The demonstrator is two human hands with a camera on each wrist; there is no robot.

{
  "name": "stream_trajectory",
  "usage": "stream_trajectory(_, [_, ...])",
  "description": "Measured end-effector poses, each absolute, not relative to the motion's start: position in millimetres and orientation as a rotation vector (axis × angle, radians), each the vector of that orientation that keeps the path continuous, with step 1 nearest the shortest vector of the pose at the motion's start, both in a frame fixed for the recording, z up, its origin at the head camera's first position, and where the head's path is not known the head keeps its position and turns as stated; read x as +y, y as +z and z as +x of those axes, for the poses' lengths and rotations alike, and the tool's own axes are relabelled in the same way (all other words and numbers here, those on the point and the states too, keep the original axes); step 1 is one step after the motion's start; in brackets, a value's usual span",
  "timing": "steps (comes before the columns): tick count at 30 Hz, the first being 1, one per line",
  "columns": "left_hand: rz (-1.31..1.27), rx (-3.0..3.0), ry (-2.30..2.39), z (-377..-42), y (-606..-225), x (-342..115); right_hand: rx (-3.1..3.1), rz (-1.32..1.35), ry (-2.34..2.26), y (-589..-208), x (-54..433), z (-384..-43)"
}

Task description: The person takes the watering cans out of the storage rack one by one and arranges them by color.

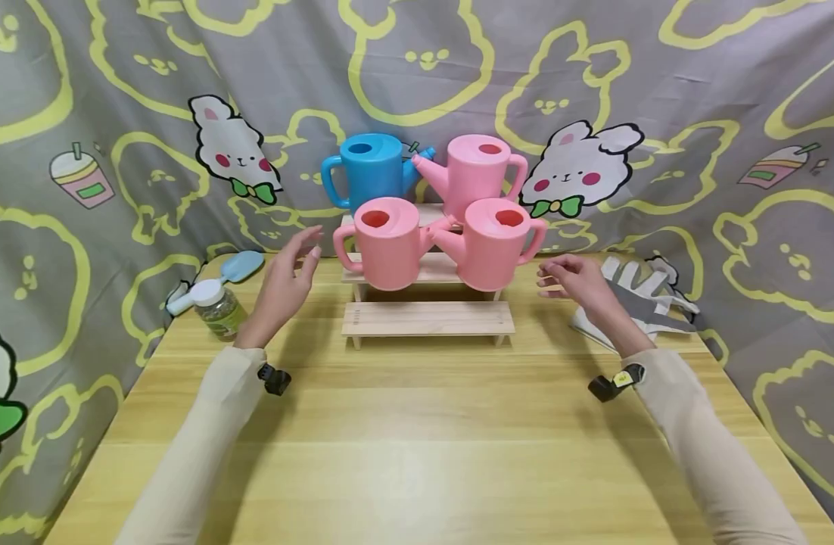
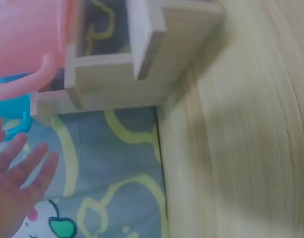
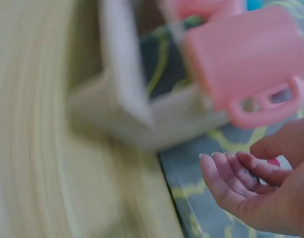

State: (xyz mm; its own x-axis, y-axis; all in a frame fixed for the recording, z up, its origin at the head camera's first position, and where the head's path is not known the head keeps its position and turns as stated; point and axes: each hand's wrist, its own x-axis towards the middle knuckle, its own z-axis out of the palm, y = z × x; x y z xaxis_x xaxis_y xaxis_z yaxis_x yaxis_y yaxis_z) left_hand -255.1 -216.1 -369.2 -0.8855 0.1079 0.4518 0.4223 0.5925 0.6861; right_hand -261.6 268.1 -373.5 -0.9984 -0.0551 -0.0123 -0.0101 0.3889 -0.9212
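Note:
Two pink watering cans stand on the middle step of a wooden stepped rack, the left can and the right can with spouts pointing at each other. Behind them, on the top step, are a blue watering can and a paler pink watering can. My left hand is raised left of the rack, fingers spread and holding nothing. To the right, my right hand hovers near the front right can's handle, its fingers loosely bent around nothing.
At the left, a white-lidded jar stands by a light blue scoop. Grey and white gloves lie right of the rack, close by the right hand. A patterned curtain hangs behind the wooden table.

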Motion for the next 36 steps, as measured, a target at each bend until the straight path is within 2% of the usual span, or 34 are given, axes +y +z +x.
stream_trajectory(2, [-0.45,-2.461,-1.281,-256,-369,-215,2.374,0.027,-1.832,-372,264,-263])
stream_trajectory(12, [-0.559,-2.376,-1.586,-263,-368,-212,1.654,0.1,-2.123,-378,255,-283])
stream_trajectory(31, [-0.542,-2.481,-1.654,-277,-364,-214,1.565,0.087,-2.097,-388,247,-309])
stream_trajectory(36, [-0.641,-2.547,-1.668,-277,-354,-221,1.605,0.087,-2.089,-388,249,-311])
